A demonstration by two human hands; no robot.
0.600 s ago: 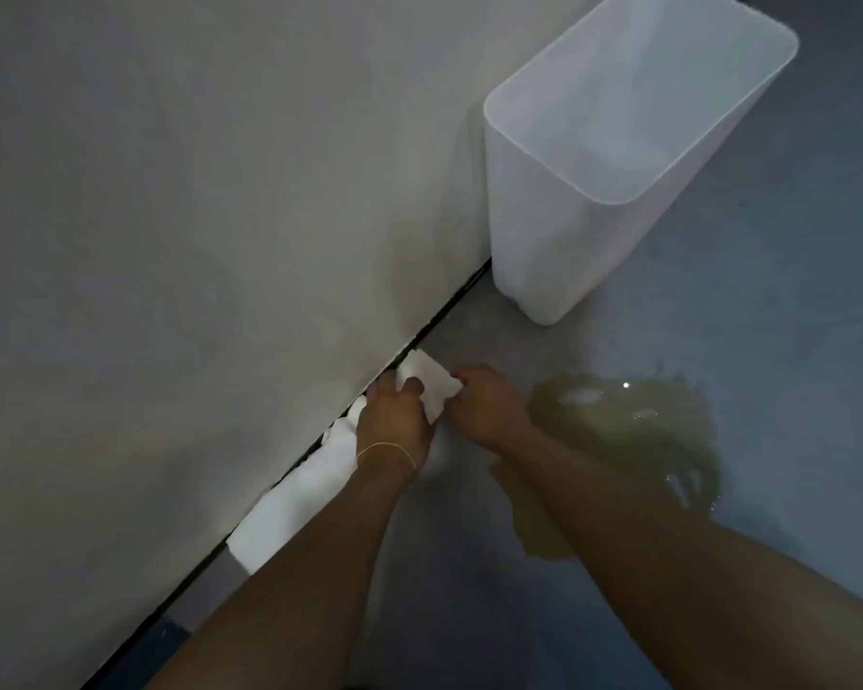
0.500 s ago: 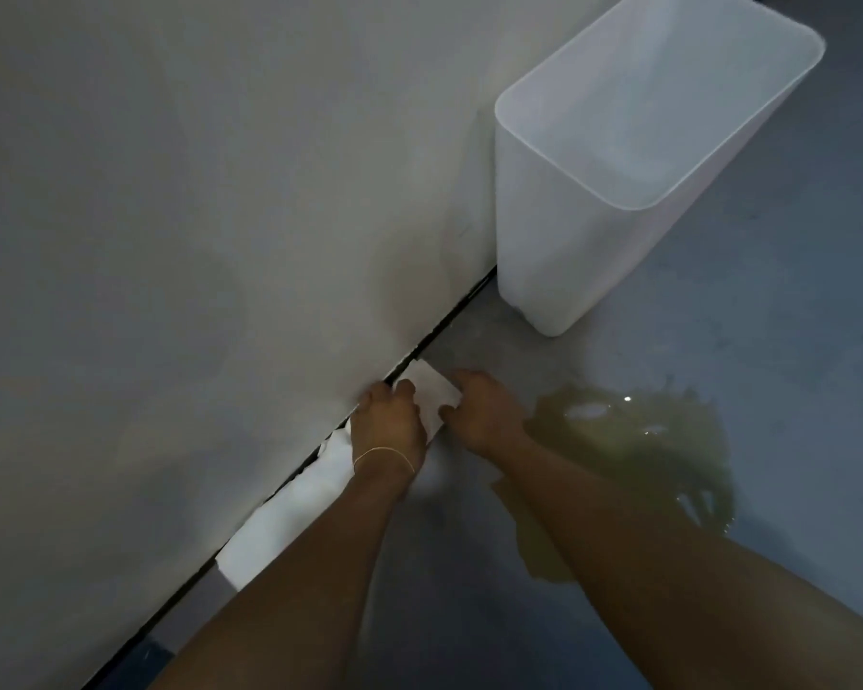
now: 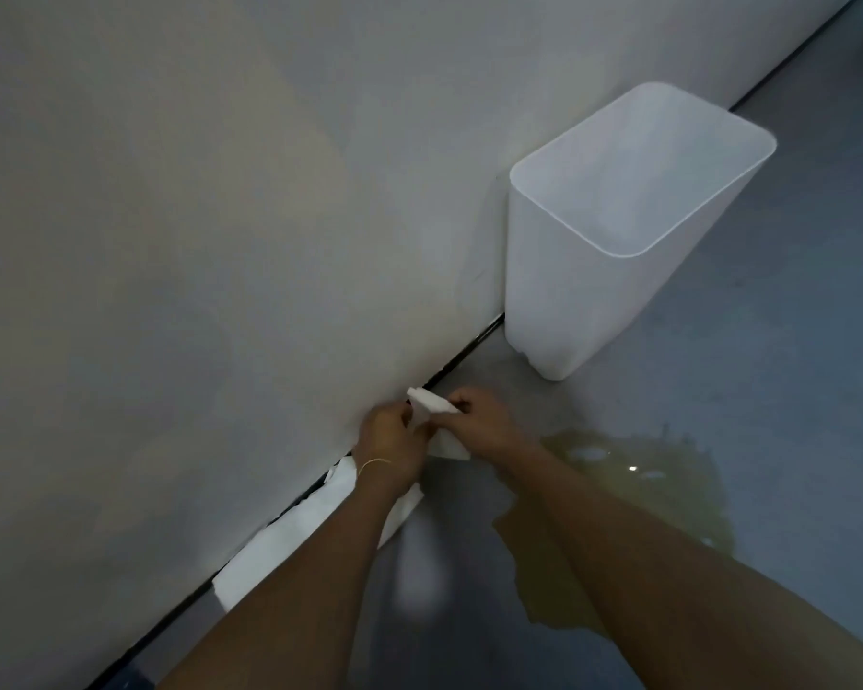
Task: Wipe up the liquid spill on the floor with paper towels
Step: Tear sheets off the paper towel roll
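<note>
Towel strip [image 3: 290,545] lies along the wall [image 3: 195,241]. Left hand [image 3: 389,440] and right hand [image 3: 484,425] both pinch one sheet [image 3: 430,403], evidently tearing it free for use. Spill [image 3: 633,495], yellowish, sits unwiped at four o'clock of the hands; bin [image 3: 619,271] at one o'clock, likely for waste.

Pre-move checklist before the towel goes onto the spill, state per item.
1. Grip: ok, the left hand and right hand both pinch the paper towel.
2. Sheet free of the towel strip along the wall: cannot tell, the left hand covers the join.
3. Target located: ok, the yellowish spill lies on the floor right of the hands, no towel on it.
4. Whole puddle in view: not ok, the right forearm covers part of it.
5. Disposal ready: ok, the white bin stands upright and open beside the wall.
</note>
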